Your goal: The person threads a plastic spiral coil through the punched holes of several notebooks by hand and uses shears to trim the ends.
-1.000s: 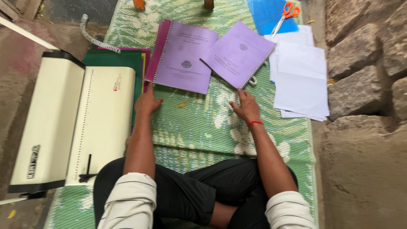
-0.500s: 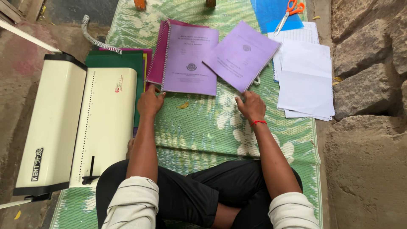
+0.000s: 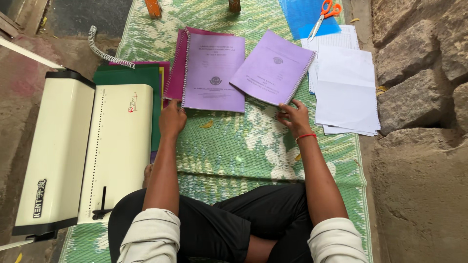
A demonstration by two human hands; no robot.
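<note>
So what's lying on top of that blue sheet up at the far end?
A pair of orange-handled scissors lies on the blue sheet, blades pointing toward the person. The white papers cover the sheet's near edge; whatever is beneath the sheet is hidden.

Blue sheet (image 3: 307,17) and two wooden legs (image 3: 153,7) cut off by the top edge; green folders (image 3: 134,78) lie largely, it seems, under the binding machine (image 3: 83,151)
</note>
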